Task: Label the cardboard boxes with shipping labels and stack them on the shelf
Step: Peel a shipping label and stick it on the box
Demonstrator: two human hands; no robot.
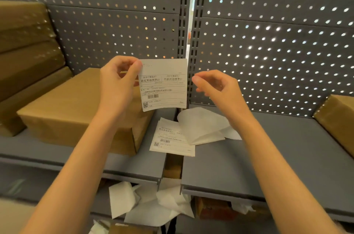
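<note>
My left hand (117,82) pinches the top left corner of a white shipping label (163,85) and holds it up in front of the shelf's pegboard back. My right hand (216,86) hovers just right of the label with its fingers loosely curled, holding nothing. Below and left of the label, a flat cardboard box (76,111) lies on the grey shelf (268,157). A small stack of more labels (170,141) lies on the shelf between my arms, partly under a loose sheet of white backing paper (201,126).
Several cardboard boxes (28,51) are stacked at the far left of the shelf. Another box (337,118) sits at the right edge. Crumpled white backing papers (149,205) lie on the lower shelf, and a narrow gap (172,166) splits the two shelf boards.
</note>
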